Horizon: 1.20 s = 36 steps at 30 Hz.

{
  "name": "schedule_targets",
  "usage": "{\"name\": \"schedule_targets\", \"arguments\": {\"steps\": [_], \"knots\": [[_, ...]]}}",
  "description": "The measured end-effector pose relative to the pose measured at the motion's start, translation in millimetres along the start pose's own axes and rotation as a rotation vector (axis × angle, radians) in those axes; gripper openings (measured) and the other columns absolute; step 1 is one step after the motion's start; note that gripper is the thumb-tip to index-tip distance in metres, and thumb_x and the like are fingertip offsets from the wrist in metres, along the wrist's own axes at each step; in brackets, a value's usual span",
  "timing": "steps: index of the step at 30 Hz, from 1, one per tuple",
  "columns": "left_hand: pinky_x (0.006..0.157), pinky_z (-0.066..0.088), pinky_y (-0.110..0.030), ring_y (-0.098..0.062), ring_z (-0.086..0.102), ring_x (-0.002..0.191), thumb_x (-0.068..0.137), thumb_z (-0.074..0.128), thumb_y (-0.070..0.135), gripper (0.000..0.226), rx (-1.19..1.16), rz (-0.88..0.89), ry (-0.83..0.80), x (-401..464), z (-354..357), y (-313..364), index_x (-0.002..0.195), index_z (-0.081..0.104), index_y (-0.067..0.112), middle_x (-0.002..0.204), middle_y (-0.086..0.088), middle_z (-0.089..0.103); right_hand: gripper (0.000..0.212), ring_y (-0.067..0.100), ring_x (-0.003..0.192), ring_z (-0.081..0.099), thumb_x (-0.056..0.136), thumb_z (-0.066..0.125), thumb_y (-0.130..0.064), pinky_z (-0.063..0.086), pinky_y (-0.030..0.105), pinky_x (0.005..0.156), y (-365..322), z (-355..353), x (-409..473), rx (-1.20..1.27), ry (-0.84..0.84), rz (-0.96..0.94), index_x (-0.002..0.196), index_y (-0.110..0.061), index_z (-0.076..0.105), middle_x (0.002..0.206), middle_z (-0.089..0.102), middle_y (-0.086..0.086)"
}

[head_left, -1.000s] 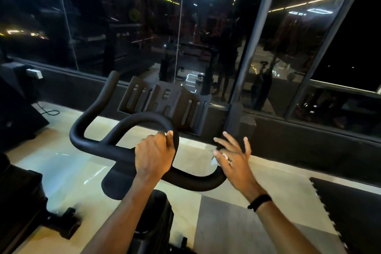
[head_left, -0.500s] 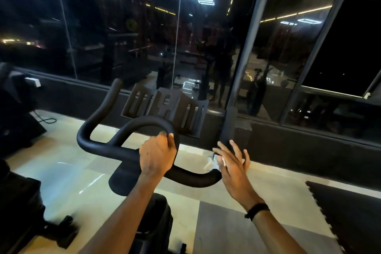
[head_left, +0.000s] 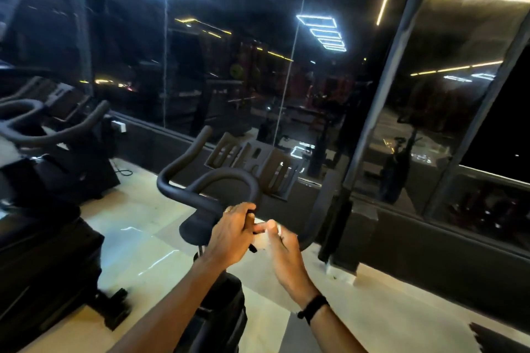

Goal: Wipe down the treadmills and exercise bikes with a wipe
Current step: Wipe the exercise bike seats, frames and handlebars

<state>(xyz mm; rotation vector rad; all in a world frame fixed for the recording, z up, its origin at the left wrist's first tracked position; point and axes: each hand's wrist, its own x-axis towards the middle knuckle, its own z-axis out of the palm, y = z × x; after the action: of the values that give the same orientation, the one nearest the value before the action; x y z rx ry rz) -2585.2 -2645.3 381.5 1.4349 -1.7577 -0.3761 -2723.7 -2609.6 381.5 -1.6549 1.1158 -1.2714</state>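
A black exercise bike stands right in front of me, its looped handlebar (head_left: pixel 200 198) curving up to the left and a slotted tablet holder (head_left: pixel 258 165) behind it. My left hand (head_left: pixel 232 233) grips the handlebar's near section, fingers curled over it. My right hand (head_left: pixel 282 249) is just to its right, pinching a small white wipe (head_left: pixel 265 239) against the bar. The frame is motion-blurred, so the wipe's exact contact is hard to make out. The bar's right end is partly hidden behind my right hand.
A second exercise bike (head_left: pixel 48 135) and dark machine bodies stand at the left. Dark glass walls with a metal post (head_left: pixel 372 129) run across the back. A cable (head_left: pixel 123 170) lies on the pale floor; a black mat (head_left: pixel 499 338) is at lower right.
My right hand came in from the bar's right end toward my left hand and curled onto the wipe. The view swung left and up, bringing the second bike into sight.
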Motion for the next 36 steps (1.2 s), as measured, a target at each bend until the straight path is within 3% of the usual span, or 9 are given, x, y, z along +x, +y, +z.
{"name": "schedule_targets", "arguments": {"steps": [4, 7, 10, 15, 20, 24, 28, 33, 36], "knots": [[0.093, 0.049, -0.039, -0.017, 0.06, 0.111, 0.103, 0.045, 0.039, 0.03, -0.206, -0.099, 0.019, -51.6, 2.0, 18.0, 0.124, 0.06, 0.025, 0.114, 0.005, 0.067, 0.044, 0.015, 0.089, 0.065, 0.107, 0.037, -0.033, 0.052, 0.019, 0.077, -13.2, -10.6, -35.5, 0.096, 0.012, 0.082, 0.099, -0.004, 0.069, 0.098, 0.071, 0.016], [0.076, 0.048, -0.035, -0.022, 0.064, 0.091, 0.105, 0.045, 0.025, 0.023, -0.661, -0.345, -0.037, -91.2, 0.3, 42.0, 0.109, 0.065, 0.015, 0.094, -0.003, 0.069, 0.041, -0.008, 0.089, 0.064, 0.107, 0.037, -0.022, 0.05, 0.013, 0.082, -25.4, -17.2, -65.0, 0.121, -0.066, 0.032, 0.104, 0.008, 0.064, 0.097, 0.068, 0.001], [0.068, 0.054, -0.035, -0.027, 0.07, 0.081, 0.104, 0.044, 0.039, 0.036, -0.833, -0.53, -0.191, -140.8, -9.1, 56.0, 0.109, 0.066, 0.011, 0.089, -0.017, 0.073, 0.038, -0.014, 0.089, 0.063, 0.108, 0.035, -0.019, 0.046, 0.006, 0.076, -29.1, -17.5, -99.0, 0.146, -0.13, 0.042, 0.1, 0.003, 0.066, 0.102, 0.066, -0.001], [0.067, 0.057, -0.038, -0.027, 0.066, 0.071, 0.082, 0.076, 0.038, 0.034, -0.821, -0.504, -0.201, -210.8, -47.1, 61.2, 0.098, 0.068, 0.009, 0.08, -0.015, 0.068, 0.035, 0.024, 0.098, 0.068, 0.107, 0.039, -0.034, 0.053, 0.05, 0.09, -33.5, 5.7, -139.1, 0.201, -0.25, 0.164, 0.117, -0.019, 0.069, 0.107, 0.073, 0.013], [0.057, 0.05, -0.026, -0.013, 0.063, 0.058, 0.094, 0.065, 0.017, 0.02, -0.571, -0.513, 0.046, -264.2, -98.0, 54.2, 0.077, 0.064, 0.006, 0.066, -0.004, 0.065, 0.036, 0.007, 0.091, 0.068, 0.108, 0.037, -0.036, 0.052, 0.015, 0.074, -54.9, 65.9, -169.7, 0.169, -0.424, 0.149, 0.11, -0.021, 0.07, 0.096, 0.072, -0.002], [0.066, 0.053, -0.033, -0.029, 0.068, 0.077, 0.097, 0.061, 0.016, 0.02, -0.566, -0.619, 0.31, -318.8, -160.9, 38.1, 0.086, 0.067, 0.0, 0.087, -0.022, 0.073, 0.034, 0.007, 0.067, 0.065, 0.107, 0.043, -0.03, 0.052, 0.022, 0.063, -74.8, 131.3, -193.7, 0.128, -0.447, 0.081, 0.096, -0.016, 0.072, 0.074, 0.07, 0.0], [0.078, 0.057, -0.049, -0.04, 0.072, 0.077, 0.091, 0.057, 0.003, 0.015, -0.704, -0.74, 0.565, -382.4, -226.6, 17.6, 0.084, 0.067, -0.005, 0.078, -0.025, 0.07, 0.031, 0.017, 0.068, 0.067, 0.106, 0.046, -0.022, 0.054, 0.031, 0.062, -97.3, 204.8, -226.4, 0.112, -0.572, 0.028, 0.087, -0.022, 0.071, 0.075, 0.072, 0.002], [0.051, 0.055, -0.031, -0.022, 0.061, 0.053, 0.093, 0.052, 0.006, 0.025, -0.955, -0.809, 0.75, -481.8, -307.7, -12.2, 0.075, 0.068, 0.0, 0.064, -0.013, 0.061, 0.024, 0.004, 0.057, 0.058, 0.101, 0.056, -0.01, 0.046, 0.02, 0.055, -139.9, 318.8, -302.2, 0.213, -0.764, -0.014, 0.081, -0.015, 0.067, 0.067, 0.065, -0.002], [0.051, 0.055, -0.029, -0.019, 0.055, 0.055, 0.09, 0.063, 0.016, 0.026, -1.005, -0.791, 0.842, -553.2, -366.8, -43.5, 0.067, 0.064, 0.006, 0.061, -0.009, 0.057, 0.015, 0.008, 0.066, 0.06, 0.097, 0.062, -0.009, 0.049, 0.023, 0.06, -164.6, 397.8, -358.8, 0.265, -0.814, -0.015, 0.083, -0.015, 0.066, 0.073, 0.066, -0.001]]}}
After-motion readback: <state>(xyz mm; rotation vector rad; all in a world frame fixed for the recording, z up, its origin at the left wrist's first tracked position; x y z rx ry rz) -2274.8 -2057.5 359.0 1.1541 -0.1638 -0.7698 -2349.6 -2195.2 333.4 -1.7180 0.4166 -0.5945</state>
